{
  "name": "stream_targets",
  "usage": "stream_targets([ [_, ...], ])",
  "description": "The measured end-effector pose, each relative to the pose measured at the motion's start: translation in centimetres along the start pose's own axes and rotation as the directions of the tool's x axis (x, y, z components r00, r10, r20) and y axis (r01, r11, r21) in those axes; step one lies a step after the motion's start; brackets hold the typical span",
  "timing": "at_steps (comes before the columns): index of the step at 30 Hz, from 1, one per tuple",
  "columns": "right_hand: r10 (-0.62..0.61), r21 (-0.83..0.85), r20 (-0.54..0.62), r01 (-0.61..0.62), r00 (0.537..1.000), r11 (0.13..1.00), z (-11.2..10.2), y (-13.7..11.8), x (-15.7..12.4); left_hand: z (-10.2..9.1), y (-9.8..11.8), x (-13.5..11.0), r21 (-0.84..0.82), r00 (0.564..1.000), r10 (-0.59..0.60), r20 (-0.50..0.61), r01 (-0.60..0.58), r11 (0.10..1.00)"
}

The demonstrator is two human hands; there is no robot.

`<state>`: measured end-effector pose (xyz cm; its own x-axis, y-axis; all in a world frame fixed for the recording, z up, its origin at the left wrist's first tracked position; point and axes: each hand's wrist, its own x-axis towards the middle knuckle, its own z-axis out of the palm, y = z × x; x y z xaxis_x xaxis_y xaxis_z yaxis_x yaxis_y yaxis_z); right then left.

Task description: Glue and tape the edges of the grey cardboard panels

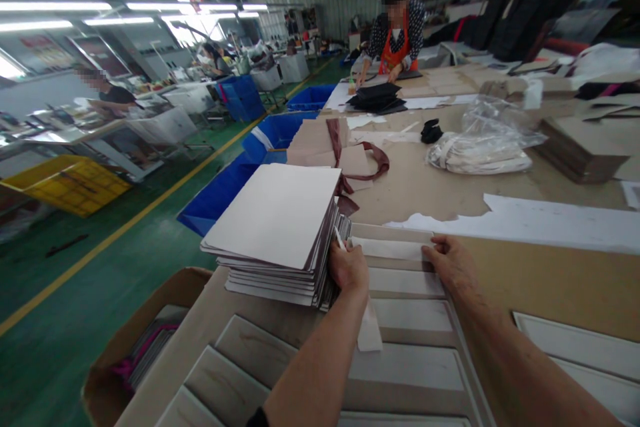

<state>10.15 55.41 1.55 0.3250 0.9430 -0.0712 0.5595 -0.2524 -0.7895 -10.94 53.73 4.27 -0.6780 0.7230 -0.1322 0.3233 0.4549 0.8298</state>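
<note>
My left hand (pixel 350 268) is closed around white paper strips (pixel 370 332), with one end poking out above the fingers and a longer part hanging below the wrist. It rests beside a tall stack of thin white-topped boards (pixel 280 213). My right hand (pixel 453 263) pinches the right end of a white strip (pixel 393 249) lying across a beige panel. Below that strip, several similar pale bands (pixel 415 315) run in rows towards me, partly covered by my left forearm.
More pale panels lie at the table's lower left (pixel 255 353) and right (pixel 580 347). Farther back are brown straps (pixel 375 160), a plastic bag (pixel 480 147) and a cardboard stack (pixel 583 147). Blue bins (pixel 220 190) and a carton (pixel 145 347) flank the table; a co-worker (pixel 397 33) stands at its far end.
</note>
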Motion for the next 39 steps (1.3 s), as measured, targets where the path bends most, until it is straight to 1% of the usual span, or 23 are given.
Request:
stream_targets([
  [10, 0.018, -0.080, 0.021, -0.016, 1.000, 0.997, 0.18, -0.30, 0.11, 0.25, 0.12, -0.50, 0.122, 0.999, 0.015, -0.050, -0.009, 0.992],
  [17, 0.009, -0.128, 0.028, -0.005, 1.000, 0.992, 0.53, 0.19, 0.45, 0.29, 0.09, -0.70, 0.153, 0.998, 0.029, -0.050, -0.021, 0.988],
  [25, -0.013, -0.165, 0.060, 0.022, 0.998, 0.986, 0.16, -0.37, -0.06, 0.12, 0.08, -1.03, 0.174, 0.997, 0.053, -0.064, -0.041, 0.984],
  [30, 0.014, -0.188, 0.061, -0.002, 0.998, 0.982, 0.11, -0.49, -0.06, 0.11, 0.21, -0.99, 0.199, 0.996, 0.058, -0.074, -0.042, 0.979],
  [34, 0.011, -0.190, 0.070, 0.003, 0.997, 0.982, 0.26, -0.46, 0.10, 0.22, 0.10, -0.95, 0.220, 0.995, 0.057, -0.087, -0.037, 0.975],
  [39, 0.017, -0.191, 0.046, -0.008, 0.999, 0.981, 0.47, -0.60, 0.20, 0.60, 0.01, -0.80, 0.249, 0.993, 0.048, -0.106, -0.020, 0.968],
])
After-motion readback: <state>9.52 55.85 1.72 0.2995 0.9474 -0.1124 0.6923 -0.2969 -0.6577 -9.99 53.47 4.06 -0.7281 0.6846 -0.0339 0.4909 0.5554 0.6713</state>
